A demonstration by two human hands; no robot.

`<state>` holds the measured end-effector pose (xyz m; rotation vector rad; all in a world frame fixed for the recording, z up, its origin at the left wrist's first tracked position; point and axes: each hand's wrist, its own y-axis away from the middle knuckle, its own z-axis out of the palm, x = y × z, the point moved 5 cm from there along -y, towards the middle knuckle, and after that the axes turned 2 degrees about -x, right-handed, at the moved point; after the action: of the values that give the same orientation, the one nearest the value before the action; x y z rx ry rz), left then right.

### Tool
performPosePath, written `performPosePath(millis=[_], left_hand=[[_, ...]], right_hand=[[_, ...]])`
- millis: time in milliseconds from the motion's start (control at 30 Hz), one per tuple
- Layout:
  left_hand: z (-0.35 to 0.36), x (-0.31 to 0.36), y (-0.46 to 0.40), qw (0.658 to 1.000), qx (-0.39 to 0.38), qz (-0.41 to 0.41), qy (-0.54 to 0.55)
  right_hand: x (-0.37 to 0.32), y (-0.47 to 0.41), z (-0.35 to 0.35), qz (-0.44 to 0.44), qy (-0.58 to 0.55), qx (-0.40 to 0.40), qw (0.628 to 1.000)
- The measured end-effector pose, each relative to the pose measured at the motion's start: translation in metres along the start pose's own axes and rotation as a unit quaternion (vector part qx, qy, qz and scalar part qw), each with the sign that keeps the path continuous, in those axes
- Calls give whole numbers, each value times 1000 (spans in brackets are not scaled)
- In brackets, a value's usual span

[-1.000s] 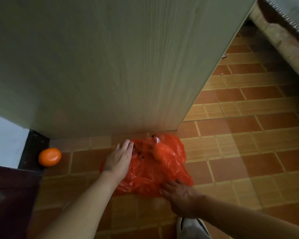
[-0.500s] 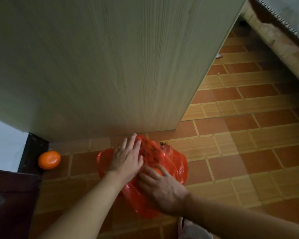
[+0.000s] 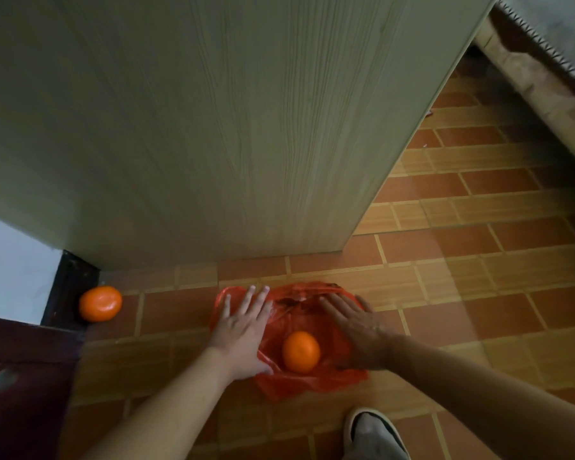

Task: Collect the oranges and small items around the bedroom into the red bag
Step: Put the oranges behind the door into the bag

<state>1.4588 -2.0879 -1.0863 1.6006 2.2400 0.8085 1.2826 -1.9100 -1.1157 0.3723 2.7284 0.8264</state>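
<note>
I have spread the red bag [image 3: 312, 381] open since before — left hand [image 3: 243, 330] and right hand [image 3: 354, 330] flat, fingers straight; an orange [image 3: 301, 351] now shows inside.

— How are the hands?
— Left hand [image 3: 243, 330] lies flat, fingers straight and spread, reaching forward.
— The right?
— Right hand [image 3: 356, 330] likewise flat, fingers straight. Both forearms are bare.

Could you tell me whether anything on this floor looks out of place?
Yes: one orange lies loose on the tiles in the left corner by the dark skirting, outside the red bag, which already holds another orange.
</note>
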Motion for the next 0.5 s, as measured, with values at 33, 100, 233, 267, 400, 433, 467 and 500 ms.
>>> performPosePath(millis=[33, 100, 233, 267, 400, 433, 467, 500], left_hand=[[3, -3, 0, 1000, -12, -11, 7], [5, -10, -1, 999, -23, -35, 18], [3, -17, 1, 998, -36, -57, 17], [3, -17, 0, 998, -32, -56, 18], [-3, -16, -5, 997, 24, -31, 64], [-6, -16, -5, 995, 46, -22, 85], [-10, -16, -5, 992, 70, -12, 105], [-15, -17, -4, 988, 97, -3, 123]], right_hand=[[4, -2, 3, -2, -2, -3, 1000], [10, -3, 6, -3, -4, -7, 1000], [16, -3, 10, 4, -23, -12, 1000], [16, -2, 11, 5, -28, -11, 1000], [8, 1, 2, -9, -45, 14, 999], [4, 3, -4, -15, -47, 23, 998], [0, 4, -13, -20, -49, 33, 998], [-5, 5, -22, -23, -50, 44, 997]])
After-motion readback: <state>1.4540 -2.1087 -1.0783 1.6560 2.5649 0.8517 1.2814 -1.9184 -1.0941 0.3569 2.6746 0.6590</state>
